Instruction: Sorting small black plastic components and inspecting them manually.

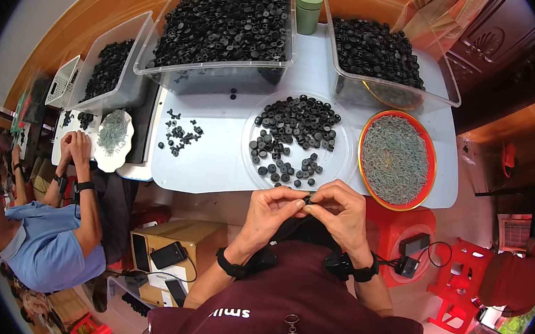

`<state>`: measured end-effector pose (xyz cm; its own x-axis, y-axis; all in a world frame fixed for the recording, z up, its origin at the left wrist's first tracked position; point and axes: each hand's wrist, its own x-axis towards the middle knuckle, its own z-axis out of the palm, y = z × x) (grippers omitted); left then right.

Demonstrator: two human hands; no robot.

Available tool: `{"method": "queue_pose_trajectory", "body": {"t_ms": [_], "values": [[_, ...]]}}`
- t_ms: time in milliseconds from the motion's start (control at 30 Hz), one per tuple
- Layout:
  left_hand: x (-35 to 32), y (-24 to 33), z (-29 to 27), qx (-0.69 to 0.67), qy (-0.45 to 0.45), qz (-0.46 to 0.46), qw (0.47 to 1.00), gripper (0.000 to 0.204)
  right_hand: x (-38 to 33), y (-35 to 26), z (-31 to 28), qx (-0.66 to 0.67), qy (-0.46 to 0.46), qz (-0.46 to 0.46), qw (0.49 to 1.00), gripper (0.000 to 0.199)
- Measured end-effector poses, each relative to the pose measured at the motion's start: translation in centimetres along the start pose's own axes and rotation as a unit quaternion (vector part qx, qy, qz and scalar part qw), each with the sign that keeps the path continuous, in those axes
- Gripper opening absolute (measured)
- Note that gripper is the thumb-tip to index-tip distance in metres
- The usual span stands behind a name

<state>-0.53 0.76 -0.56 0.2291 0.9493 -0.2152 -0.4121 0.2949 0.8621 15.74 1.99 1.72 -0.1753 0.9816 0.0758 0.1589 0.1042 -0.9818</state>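
My left hand (269, 213) and my right hand (342, 217) meet just in front of the table's near edge. Between their fingertips is a small black plastic part (307, 200), pinched from both sides; the fingers hide most of it. Right beyond them lies a clear round tray (249, 155) with many round black caps (297, 121) heaped toward its far side and looser ones nearer me. To its right stands a red-rimmed oval dish (433, 154) full of grey metal screws (397, 160). Left of the tray, small black pronged parts (183, 136) lie scattered on the pale table (209, 174).
Clear bins of black parts (229, 25) (378, 52) line the table's back, with a green cup (307, 13) between two. At left a person in blue (57, 243) works by a white dish (110, 161). Red stools (459, 282) and a cardboard box (203, 235) stand below.
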Motion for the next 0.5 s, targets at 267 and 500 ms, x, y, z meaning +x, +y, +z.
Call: {"method": "queue_pose_trajectory", "body": {"t_ms": [267, 500], "values": [[-0.1, -0.3, 0.0, 0.039, -0.011, 0.020, 0.999, 0.016, 0.3, 1.3, -0.7, 0.119, -0.078, 0.071, 0.987, 0.017], [0.0, -1.0, 0.2, 0.118, 0.028, 0.031, 0.992, 0.014, 0.5, 1.2, -0.8, 0.097, -0.101, 0.142, 0.980, 0.018]]}}
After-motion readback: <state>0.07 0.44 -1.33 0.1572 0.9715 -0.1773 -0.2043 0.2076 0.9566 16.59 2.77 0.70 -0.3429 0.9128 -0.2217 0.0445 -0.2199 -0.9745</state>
